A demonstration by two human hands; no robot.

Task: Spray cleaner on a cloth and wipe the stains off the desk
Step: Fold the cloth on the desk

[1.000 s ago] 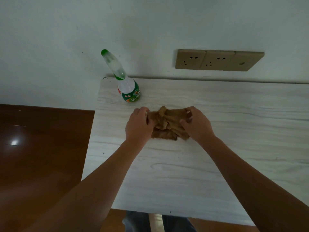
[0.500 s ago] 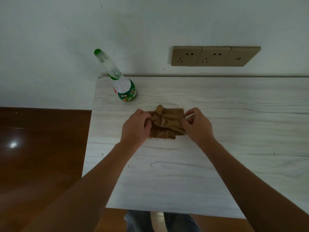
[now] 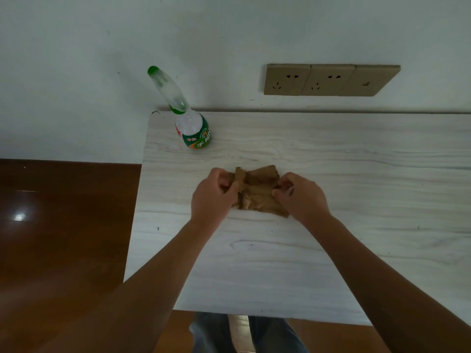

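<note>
A crumpled brown cloth lies on the pale wood-grain desk, near its middle left. My left hand pinches the cloth's left edge and my right hand pinches its right edge. A clear cleaner bottle with a green label and a green-tipped cap stands at the desk's back left corner, apart from both hands. A few small dark specks mark the desk surface.
The desk's left edge drops to a dark wooden floor. A white wall runs along the back with a beige socket panel above the desk. My legs show below the front edge.
Both hands stay on the cloth and have shifted their pinch on it; the cloth looks a little more spread sideways. The bottle has not moved.
</note>
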